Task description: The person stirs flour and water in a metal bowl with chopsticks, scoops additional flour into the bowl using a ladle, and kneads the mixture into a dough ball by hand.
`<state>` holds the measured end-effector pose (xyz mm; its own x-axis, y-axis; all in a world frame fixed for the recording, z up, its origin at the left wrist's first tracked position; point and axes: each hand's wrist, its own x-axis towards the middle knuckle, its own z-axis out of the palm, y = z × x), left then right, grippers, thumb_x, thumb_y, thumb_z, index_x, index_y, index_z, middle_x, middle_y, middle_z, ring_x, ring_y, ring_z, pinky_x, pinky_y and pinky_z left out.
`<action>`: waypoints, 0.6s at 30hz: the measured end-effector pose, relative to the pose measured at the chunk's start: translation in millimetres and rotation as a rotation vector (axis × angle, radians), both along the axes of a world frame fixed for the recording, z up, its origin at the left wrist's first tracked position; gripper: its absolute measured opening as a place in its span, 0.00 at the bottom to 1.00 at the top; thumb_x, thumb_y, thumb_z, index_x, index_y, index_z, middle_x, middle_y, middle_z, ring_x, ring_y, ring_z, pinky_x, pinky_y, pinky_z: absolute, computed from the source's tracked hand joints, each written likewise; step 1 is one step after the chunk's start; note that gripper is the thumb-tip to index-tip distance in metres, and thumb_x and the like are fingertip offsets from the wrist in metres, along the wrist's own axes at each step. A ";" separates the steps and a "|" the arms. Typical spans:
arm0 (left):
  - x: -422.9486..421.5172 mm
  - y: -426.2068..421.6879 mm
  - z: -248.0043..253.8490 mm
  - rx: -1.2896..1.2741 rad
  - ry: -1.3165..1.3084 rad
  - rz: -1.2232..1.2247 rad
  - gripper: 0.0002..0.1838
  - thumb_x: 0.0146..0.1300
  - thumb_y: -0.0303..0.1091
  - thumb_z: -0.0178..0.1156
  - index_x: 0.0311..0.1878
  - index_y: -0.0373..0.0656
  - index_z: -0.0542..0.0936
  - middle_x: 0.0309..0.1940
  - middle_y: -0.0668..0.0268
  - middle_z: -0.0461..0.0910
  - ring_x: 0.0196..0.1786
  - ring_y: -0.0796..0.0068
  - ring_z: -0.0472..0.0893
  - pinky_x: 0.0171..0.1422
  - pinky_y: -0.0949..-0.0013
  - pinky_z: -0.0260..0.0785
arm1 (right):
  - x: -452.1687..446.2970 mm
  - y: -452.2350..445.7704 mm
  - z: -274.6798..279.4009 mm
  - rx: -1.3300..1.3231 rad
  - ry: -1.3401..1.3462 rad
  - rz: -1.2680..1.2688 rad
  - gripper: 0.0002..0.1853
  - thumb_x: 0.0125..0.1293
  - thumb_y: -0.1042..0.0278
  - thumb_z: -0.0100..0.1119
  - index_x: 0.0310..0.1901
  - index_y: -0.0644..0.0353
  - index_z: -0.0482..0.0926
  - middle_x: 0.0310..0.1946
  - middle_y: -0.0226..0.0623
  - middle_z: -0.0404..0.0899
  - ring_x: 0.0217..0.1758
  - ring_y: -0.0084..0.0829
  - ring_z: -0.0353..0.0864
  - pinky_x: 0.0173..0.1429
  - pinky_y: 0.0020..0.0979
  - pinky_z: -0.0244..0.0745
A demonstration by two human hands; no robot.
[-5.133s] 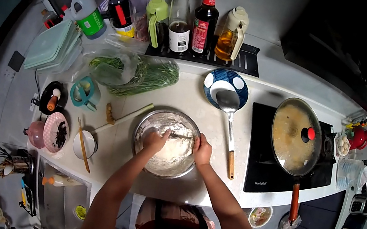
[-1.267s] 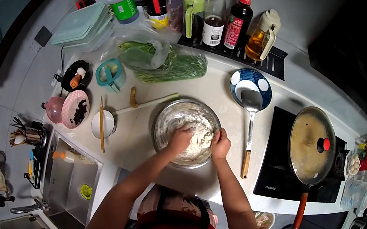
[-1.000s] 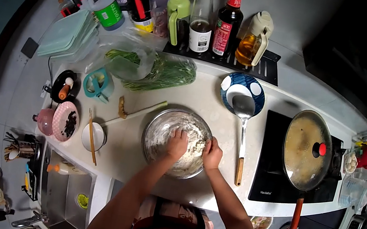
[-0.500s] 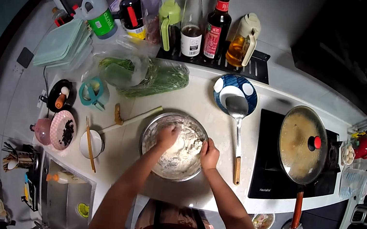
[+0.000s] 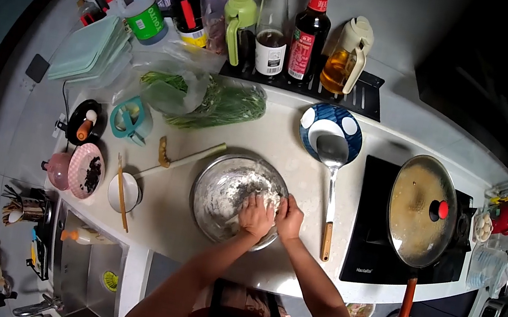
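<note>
A metal bowl with floury, lumpy dough stands at the counter's front middle. Inside it, my left hand presses on the dough near the right side, its fingers spread a little. My right hand grips the bowl's right rim, fingers curled over the edge. To the right lies a spatula, its head resting on a blue and white bowl. Left of the metal bowl are a leek stalk, a ginger piece and a white bowl with chopsticks across it.
A lidded pan sits on the black stove at the right. Bagged greens and several bottles stand behind. Toward the left are a pink plate, a teal container and the sink.
My left hand has moved from the left part of the bowl toward its right side, and its curled fingers have spread onto the dough. My right hand stays on the rim; the view shifts slightly.
</note>
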<state>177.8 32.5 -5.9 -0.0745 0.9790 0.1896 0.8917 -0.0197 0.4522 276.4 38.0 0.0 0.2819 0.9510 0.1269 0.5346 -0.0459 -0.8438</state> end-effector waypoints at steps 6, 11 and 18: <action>-5.9 39.9 -18.2 0.029 -0.060 0.109 0.13 0.57 0.42 0.50 0.36 0.42 0.72 0.35 0.52 0.75 0.33 0.51 0.76 0.33 0.54 0.68 | 2.4 0.5 -1.0 -0.005 0.055 -0.015 0.15 0.63 0.67 0.52 0.44 0.72 0.74 0.20 0.54 0.75 0.21 0.42 0.77 0.27 0.35 0.71; -17.7 57.6 -29.2 -0.129 -0.131 0.113 0.13 0.58 0.41 0.47 0.34 0.42 0.75 0.34 0.50 0.76 0.29 0.51 0.77 0.31 0.52 0.68 | -0.5 -0.2 11.5 -0.032 0.088 -0.039 0.14 0.62 0.67 0.52 0.43 0.70 0.75 0.21 0.56 0.74 0.24 0.49 0.77 0.28 0.38 0.71; -27.2 95.4 -7.7 -0.527 -0.232 -0.317 0.19 0.59 0.42 0.44 0.43 0.39 0.78 0.43 0.50 0.76 0.47 0.49 0.75 0.50 0.56 0.68 | -1.5 -1.6 9.5 -0.002 0.065 -0.030 0.13 0.62 0.68 0.51 0.43 0.69 0.75 0.22 0.56 0.75 0.25 0.51 0.77 0.29 0.39 0.72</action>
<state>150.6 127.9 -13.6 0.2519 0.9174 -0.3080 0.7573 0.0113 0.6530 274.9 36.4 9.5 0.3177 0.9423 0.1053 0.4769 -0.0628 -0.8767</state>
